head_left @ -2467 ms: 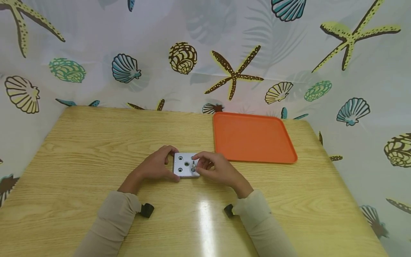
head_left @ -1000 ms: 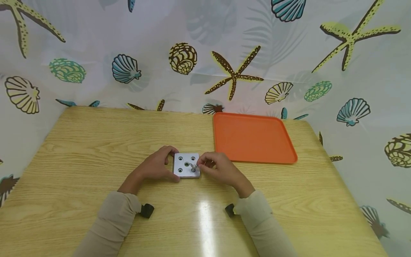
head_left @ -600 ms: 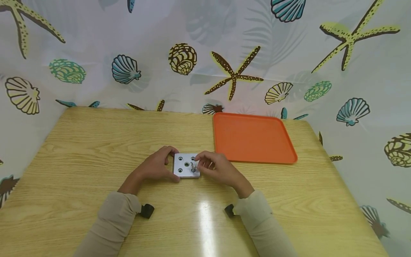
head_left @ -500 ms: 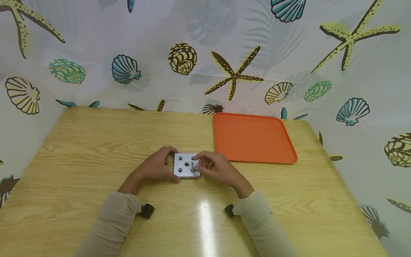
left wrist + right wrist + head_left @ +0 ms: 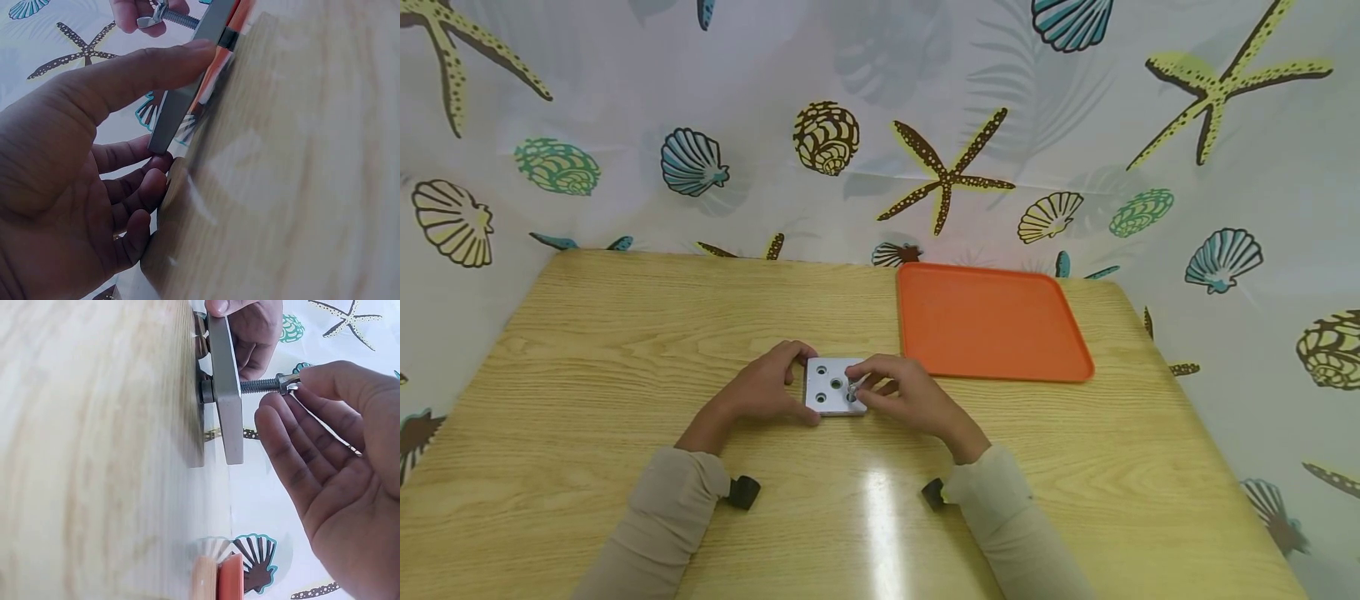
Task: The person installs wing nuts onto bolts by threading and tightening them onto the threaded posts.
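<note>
A small silvery metal plate (image 5: 821,383), with several holes in its face, sits over the table in the head view. My left hand (image 5: 763,388) grips its left side, thumb on the near edge and fingers at the far one. Out of the near right hole stands a wing screw (image 5: 257,386), upright, a length of thread showing above the plate. The thumb and fingers of my right hand (image 5: 913,398) pinch its winged head. In the right wrist view, round feet (image 5: 207,391) show beneath the plate. The left wrist view shows the screw's wing (image 5: 147,22) too.
An orange tray (image 5: 992,321) lies at the back right of the wooden table (image 5: 662,317), beyond my right hand. Behind the table hangs a cloth (image 5: 760,75) printed with shells and starfish.
My right thumb and fingers have turned the wing screw, leaving its wings at another angle. They backed off to the right, then returned to it. My left hand and the plate stay put.
</note>
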